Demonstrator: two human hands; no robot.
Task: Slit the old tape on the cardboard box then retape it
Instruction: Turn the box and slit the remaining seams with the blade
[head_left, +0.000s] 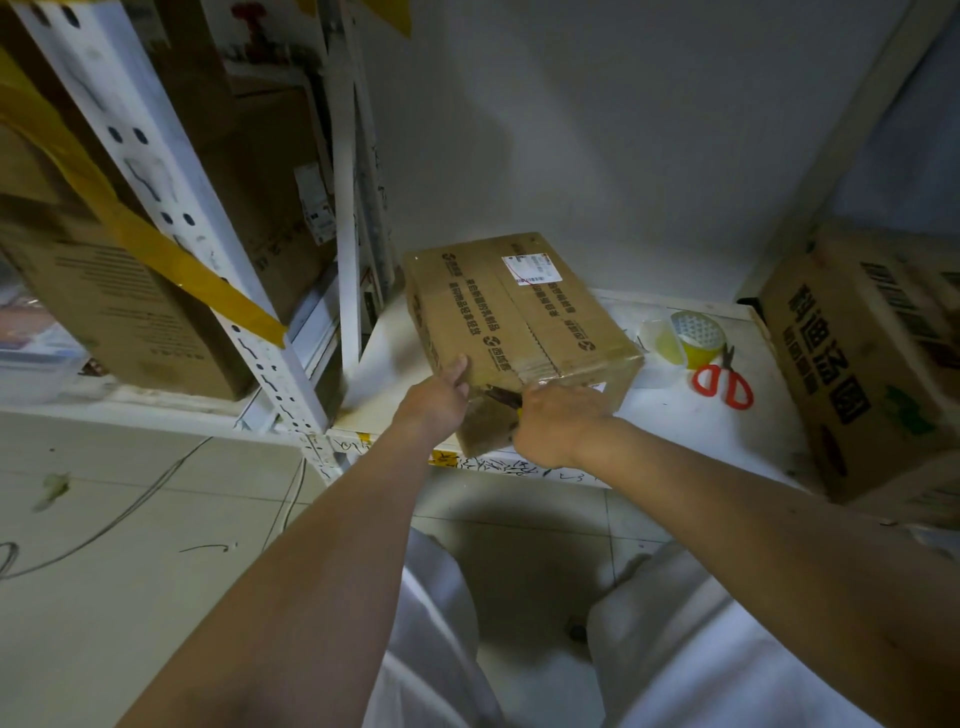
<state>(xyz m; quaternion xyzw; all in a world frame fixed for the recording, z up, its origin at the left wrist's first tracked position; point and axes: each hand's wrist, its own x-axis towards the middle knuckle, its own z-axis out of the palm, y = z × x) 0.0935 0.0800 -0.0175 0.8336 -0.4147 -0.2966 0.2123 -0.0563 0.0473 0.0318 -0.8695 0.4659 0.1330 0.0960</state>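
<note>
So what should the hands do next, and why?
Probably draw the cutter in the right hand up the near side of the box along the old tape. Its blade sits at that side, the left hand steadies the corner, and the top seam looks sealed.

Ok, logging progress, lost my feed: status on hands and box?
Left hand steadying cardboard box corner. Right hand gripping dark tool at near face. Scissors, tape roll lie clear.
</note>
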